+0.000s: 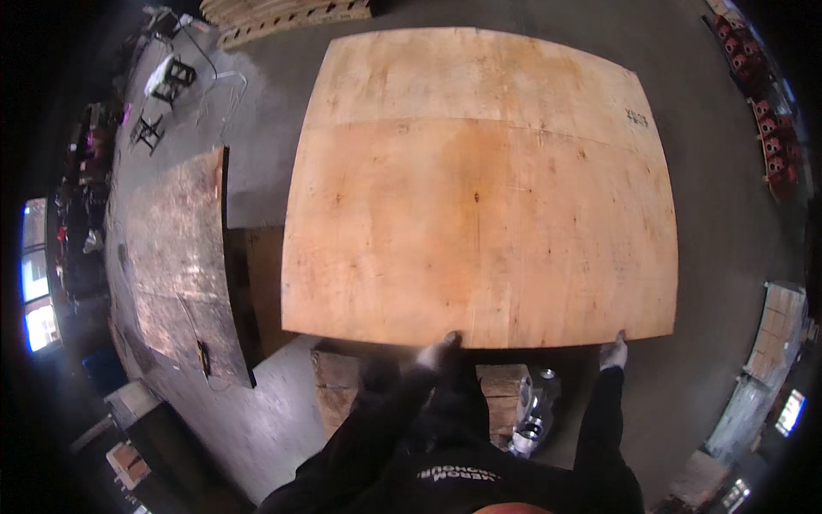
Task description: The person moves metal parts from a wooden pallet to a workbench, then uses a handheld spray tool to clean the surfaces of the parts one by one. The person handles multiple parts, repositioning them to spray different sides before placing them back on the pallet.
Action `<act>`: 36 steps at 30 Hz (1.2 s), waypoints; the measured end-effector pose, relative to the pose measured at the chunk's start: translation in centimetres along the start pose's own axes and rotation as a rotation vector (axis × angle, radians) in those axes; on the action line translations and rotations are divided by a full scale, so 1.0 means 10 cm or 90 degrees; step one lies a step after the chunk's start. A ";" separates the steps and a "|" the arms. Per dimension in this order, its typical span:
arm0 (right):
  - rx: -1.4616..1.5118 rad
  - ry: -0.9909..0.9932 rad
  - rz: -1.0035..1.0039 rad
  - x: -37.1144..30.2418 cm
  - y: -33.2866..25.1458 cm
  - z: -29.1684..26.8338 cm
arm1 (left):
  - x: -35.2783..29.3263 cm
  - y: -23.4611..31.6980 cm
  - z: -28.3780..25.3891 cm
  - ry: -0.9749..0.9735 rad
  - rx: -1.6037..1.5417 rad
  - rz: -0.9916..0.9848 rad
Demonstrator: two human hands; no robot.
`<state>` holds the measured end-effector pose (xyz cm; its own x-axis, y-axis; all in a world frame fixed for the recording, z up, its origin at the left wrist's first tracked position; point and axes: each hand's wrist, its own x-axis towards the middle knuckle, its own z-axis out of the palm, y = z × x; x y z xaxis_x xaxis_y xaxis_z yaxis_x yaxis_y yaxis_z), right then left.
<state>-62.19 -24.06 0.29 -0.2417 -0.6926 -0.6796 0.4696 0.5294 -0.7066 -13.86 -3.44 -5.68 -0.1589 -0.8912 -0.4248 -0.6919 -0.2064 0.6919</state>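
Note:
A large sheet of light plywood [479,214] stretches out in front of me, with knots and a small dark marking near its far right corner. My left hand [437,352] is closed on its near edge around the middle, the thumb on top. Farther right along that same edge, my right hand [613,352] grips the sheet in the same way. Both hands look pale grey, perhaps gloved, and the fingers under the board are hidden. Below the near edge, part of a wooden surface [336,383] shows on either side of my legs.
To the left stands a worn, stained board [175,257] with a small tool [203,357] on it. A stool [171,80] and a wooden pallet stack [287,19] are farther back. Shiny containers [531,420] sit near my right leg. Stacked boxes [777,330] line the right.

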 end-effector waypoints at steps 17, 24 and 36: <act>-0.314 0.031 0.446 -1.02 2.18 1.95 | -1.13 -2.38 -1.00 0.684 -0.681 -0.783; -0.455 0.110 0.416 -1.75 2.55 2.77 | -1.45 -2.38 -1.52 0.609 -0.486 -0.779; -0.441 0.092 0.378 -1.70 3.31 2.60 | -1.53 -2.84 -1.88 0.488 -0.517 -0.515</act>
<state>-20.43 -7.50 -6.38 -0.2500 -0.1705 -0.9531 -0.0515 0.9853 -0.1627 21.50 8.45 -7.86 0.6944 -0.3545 -0.6261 0.2383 -0.7077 0.6651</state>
